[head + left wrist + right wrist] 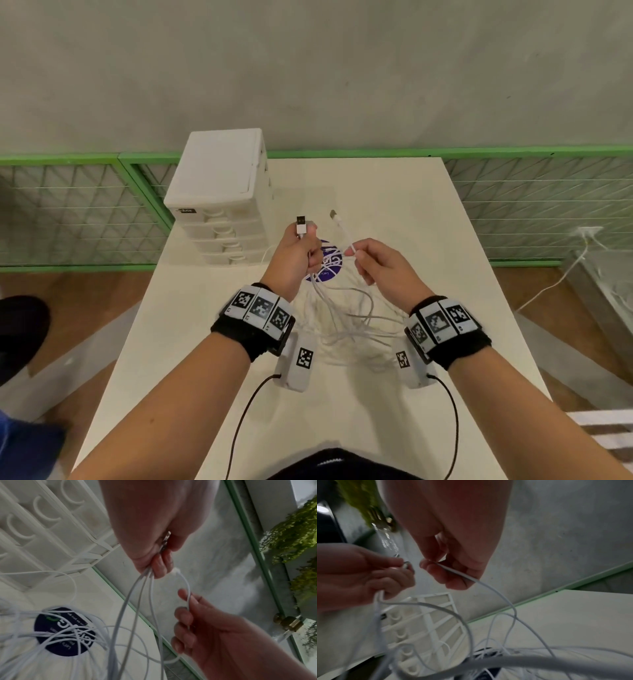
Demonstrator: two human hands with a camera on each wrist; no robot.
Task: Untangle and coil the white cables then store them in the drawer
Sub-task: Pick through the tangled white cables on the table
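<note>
Still, white cables (346,318) tangled btwn both hands.

- A bare grey wall (308,68) fills the far side – flat, matt, faintly marked.
- Green-framed wire panels (78,212) run along its foot (on both sides of the table).
- The white table (445,240) stands on a brown wooden floor (85,284).
- Green leaves (295,531) show in the wrist views.

Smooth white plastic cables (346,308) with shiny metal plug (301,219). Glossy white plastic drawer box (222,192). Matt pale counter (428,240). Rough grey wall (308,68).
</note>
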